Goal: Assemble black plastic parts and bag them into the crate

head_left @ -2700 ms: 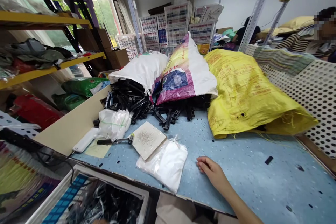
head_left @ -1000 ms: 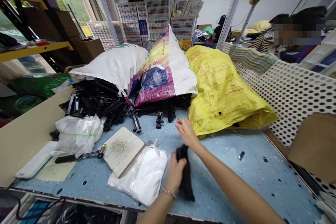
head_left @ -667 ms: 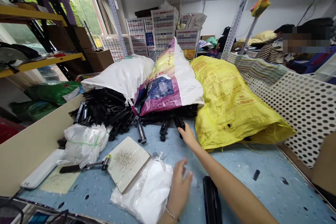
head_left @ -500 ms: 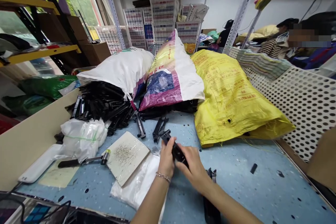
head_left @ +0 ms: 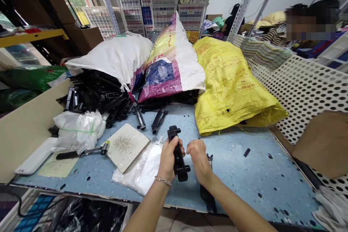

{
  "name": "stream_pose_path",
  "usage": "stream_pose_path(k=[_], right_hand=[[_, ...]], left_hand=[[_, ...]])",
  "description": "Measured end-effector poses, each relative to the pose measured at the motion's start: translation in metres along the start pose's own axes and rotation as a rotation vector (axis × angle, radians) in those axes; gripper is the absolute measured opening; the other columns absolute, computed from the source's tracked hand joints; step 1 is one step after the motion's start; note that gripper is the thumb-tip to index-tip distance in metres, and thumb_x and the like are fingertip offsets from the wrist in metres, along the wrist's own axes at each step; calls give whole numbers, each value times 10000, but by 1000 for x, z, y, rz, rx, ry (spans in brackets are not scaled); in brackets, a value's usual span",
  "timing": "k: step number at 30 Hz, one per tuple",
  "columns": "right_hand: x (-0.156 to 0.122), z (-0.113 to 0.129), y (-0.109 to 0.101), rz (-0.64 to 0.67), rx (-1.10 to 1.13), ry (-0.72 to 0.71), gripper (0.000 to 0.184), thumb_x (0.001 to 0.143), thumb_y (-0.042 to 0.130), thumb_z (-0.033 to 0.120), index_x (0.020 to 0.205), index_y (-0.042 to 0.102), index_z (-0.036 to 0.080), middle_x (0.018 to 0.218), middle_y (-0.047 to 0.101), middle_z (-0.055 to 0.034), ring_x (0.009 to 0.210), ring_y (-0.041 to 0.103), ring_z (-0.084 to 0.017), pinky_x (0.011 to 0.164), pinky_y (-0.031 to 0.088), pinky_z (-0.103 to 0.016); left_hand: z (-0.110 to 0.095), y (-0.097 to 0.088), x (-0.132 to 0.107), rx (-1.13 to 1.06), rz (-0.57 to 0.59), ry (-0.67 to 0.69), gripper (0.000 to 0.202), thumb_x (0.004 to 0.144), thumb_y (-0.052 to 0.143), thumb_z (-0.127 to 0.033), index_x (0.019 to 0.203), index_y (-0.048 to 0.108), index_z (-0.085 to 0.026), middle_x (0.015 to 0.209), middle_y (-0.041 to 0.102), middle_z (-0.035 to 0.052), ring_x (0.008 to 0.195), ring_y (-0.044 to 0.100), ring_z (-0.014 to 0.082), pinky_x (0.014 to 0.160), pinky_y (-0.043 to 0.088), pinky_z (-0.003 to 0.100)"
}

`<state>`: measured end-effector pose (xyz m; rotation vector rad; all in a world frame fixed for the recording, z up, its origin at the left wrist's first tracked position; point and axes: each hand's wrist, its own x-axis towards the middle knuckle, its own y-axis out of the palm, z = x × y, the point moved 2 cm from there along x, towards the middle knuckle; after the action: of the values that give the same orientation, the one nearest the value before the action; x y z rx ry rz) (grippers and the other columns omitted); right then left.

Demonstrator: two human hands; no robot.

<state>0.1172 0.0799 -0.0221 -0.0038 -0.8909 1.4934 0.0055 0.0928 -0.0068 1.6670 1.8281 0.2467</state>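
Two bare hands work just above the near edge of the blue speckled counter [head_left: 244, 185]. The left hand [head_left: 168, 163], with a thin bracelet [head_left: 163, 181] on its wrist, has its grip closed firmly round the lower half of a long black plastic piece [head_left: 177, 154], which stands nearly upright above the counter. The right hand [head_left: 198, 157] is just beside that piece, its grip loosely half open and holding nothing that shows. A black strip [head_left: 206, 195] lies on the counter beneath the right wrist.

Farther along the counter, a pair of similar black pieces [head_left: 159, 121] lies apart from a big heap of black plastic parts [head_left: 98, 96]. The heap spills from under a white sack [head_left: 114, 56] and a pink-and-white sack [head_left: 171, 69], and a yellow woven sack [head_left: 231, 87] rests beside them. To the left of the hands are a white plastic bag [head_left: 138, 168], a pale square board [head_left: 126, 148] scattered with tiny bits, and a small hammer [head_left: 81, 151]. A co-worker [head_left: 233, 18] sits far back among stacked white crates [head_left: 163, 3].
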Motion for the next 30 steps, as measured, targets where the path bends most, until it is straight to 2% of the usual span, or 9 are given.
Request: stream_pose_path(k=[4, 9, 12, 15, 19, 22, 25, 28, 30], right_hand=[[-27, 9, -2, -5, -174, -213, 305, 971, 295, 396, 818, 494, 222, 814, 532, -28, 820, 459, -203, 793, 328, -399], [37, -8, 6, 248, -216, -184, 282, 978, 328, 311, 816, 540, 218, 834, 577, -31, 833, 492, -188, 809, 368, -370], [96, -24, 41, 376, -380, -246, 228, 946, 357, 172, 998, 579, 188, 998, 611, -87, 957, 512, -211, 852, 403, -368], [138, -36, 88, 508, -404, -380, 338, 863, 448, 49, 1133, 575, 209, 1253, 563, -96, 1181, 457, -224, 961, 376, -381], [159, -45, 117, 590, -394, -472, 385, 789, 525, -5, 1088, 608, 223, 1212, 611, -87, 1240, 453, -223, 1068, 295, -457], [147, -44, 104, 573, -383, -475, 439, 727, 580, 1, 1123, 587, 190, 1203, 615, -112, 1261, 447, -243, 1073, 317, -479], [105, -29, 71, 481, -209, -531, 475, 734, 605, 84, 1195, 549, 182, 1306, 548, -131, 1328, 386, -250, 1056, 383, -443], [52, -7, 31, 439, 49, -636, 407, 863, 485, 129, 1244, 522, 267, 1314, 557, -89, 1297, 446, -216, 1008, 450, -412], [31, 1, 8, 365, 133, -543, 403, 919, 383, 130, 1270, 490, 295, 1228, 612, -79, 1187, 553, -195, 929, 513, -382]], left_hand=[[-5, -7, 4, 11, -33, 2, 442, 704, 687, -519, 906, 558, -147, 707, 583, 1, 562, 544, 97, 582, 455, 230], [17, -32, 7, 111, -191, 79, 505, 683, 743, -362, 1087, 481, -211, 862, 621, 14, 768, 630, 172, 738, 495, 307], [52, -36, -2, 281, -110, 59, 301, 731, 670, -305, 988, 584, -173, 961, 646, 78, 938, 600, 241, 892, 442, 378], [82, -27, -15, 419, -24, 138, 355, 707, 679, -258, 1050, 644, -173, 1137, 622, 130, 1151, 497, 305, 1067, 289, 413], [87, -27, -17, 387, 21, 163, 421, 678, 726, -302, 1075, 663, -177, 1255, 571, 150, 1255, 418, 313, 1131, 203, 408], [61, -45, -5, 81, -64, 15, 413, 707, 702, -463, 986, 649, -163, 1046, 655, 143, 1089, 562, 286, 1036, 360, 434], [22, -57, 4, -307, -66, -102, 528, 727, 597, -652, 928, 619, -164, 914, 665, 114, 922, 637, 251, 871, 484, 402], [-6, -54, 2, -312, -10, -141, 544, 700, 629, -660, 882, 629, -147, 863, 656, 97, 801, 643, 222, 720, 519, 332], [-11, -45, -6, -178, -38, -89, 481, 680, 710, -575, 874, 626, -143, 834, 642, 74, 736, 624, 183, 647, 503, 275]])
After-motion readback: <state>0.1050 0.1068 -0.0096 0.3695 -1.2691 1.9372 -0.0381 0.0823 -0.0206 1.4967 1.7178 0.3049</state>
